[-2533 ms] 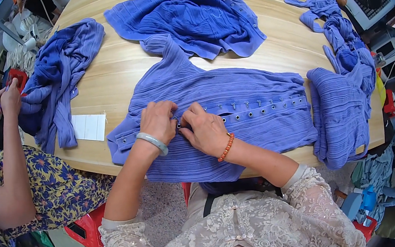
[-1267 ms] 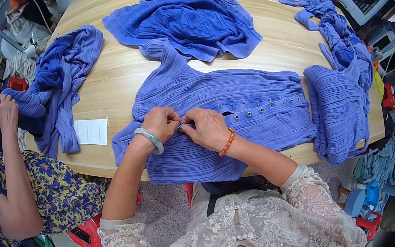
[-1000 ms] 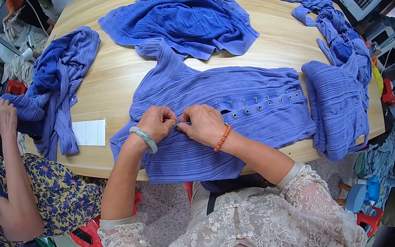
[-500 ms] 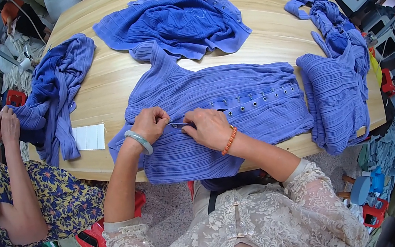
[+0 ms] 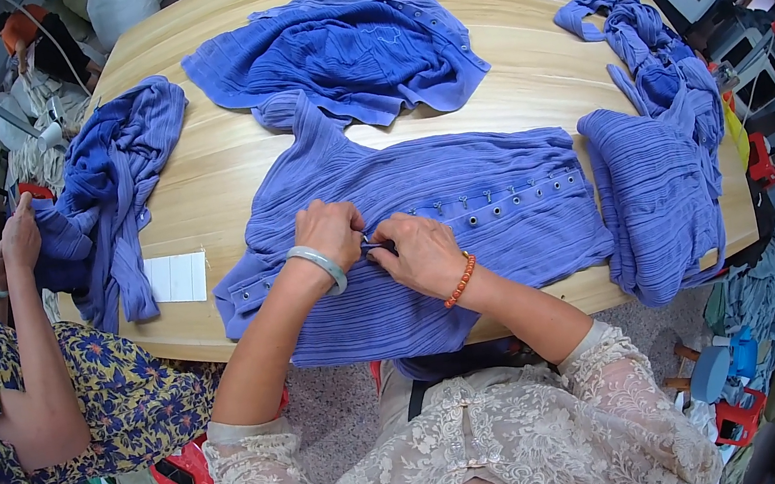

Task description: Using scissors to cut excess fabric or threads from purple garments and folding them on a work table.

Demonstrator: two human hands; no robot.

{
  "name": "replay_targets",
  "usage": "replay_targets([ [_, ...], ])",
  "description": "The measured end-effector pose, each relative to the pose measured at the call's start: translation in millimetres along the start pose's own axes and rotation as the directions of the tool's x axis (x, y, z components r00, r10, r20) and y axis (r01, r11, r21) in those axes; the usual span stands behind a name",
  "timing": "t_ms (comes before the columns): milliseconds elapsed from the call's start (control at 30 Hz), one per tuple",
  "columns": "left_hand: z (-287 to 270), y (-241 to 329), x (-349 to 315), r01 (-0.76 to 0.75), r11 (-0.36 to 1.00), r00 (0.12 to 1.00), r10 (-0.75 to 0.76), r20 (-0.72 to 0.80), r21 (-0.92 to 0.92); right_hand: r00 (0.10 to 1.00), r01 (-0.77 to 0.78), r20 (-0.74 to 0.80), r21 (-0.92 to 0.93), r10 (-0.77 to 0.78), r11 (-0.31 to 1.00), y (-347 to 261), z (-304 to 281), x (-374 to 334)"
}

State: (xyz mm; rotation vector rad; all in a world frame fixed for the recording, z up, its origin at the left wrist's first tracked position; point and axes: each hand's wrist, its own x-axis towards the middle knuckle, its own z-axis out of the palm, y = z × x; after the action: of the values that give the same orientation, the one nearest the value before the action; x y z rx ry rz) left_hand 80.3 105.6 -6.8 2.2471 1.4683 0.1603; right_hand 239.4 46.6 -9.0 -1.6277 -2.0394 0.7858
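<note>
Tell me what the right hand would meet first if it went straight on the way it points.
Probably the left hand, close ahead of the right hand, with blue fabric between them; one view leaves exact heights unclear.

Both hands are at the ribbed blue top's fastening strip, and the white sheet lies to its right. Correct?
Wrong side: the head view shows the white sheet left of the ribbed blue top. Left hand and right hand are indeed at its fastening strip.
</note>
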Motion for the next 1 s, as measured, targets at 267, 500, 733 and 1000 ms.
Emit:
replay_targets([
  [267, -3, -13, 4, 0.078, 0.945, 0.984, -0.022, 0.176, -0.316, 0.995, -0.097, 0.008, 0.028, 0.097, 0.995, 2, -2, 12],
  [500, -12, -16, 5, 0.137, 0.889, 0.955, -0.002, 0.295, -0.436, 0.973, -0.185, 0.153, 0.063, 0.173, 0.981, 3, -13, 24],
  [733, -15, -19, 6, 0.165, 0.844, 0.956, -0.008, 0.295, -0.511, 0.992, -0.080, 0.094, -0.020, 0.081, 0.997, 2, -14, 16],
  [1000, 3, 3, -1, -0.047, 0.999, 0.984, 0.044, -0.173, -0.014, 0.995, 0.035, -0.094, -0.045, -0.039, 0.998, 19, -21, -26],
])
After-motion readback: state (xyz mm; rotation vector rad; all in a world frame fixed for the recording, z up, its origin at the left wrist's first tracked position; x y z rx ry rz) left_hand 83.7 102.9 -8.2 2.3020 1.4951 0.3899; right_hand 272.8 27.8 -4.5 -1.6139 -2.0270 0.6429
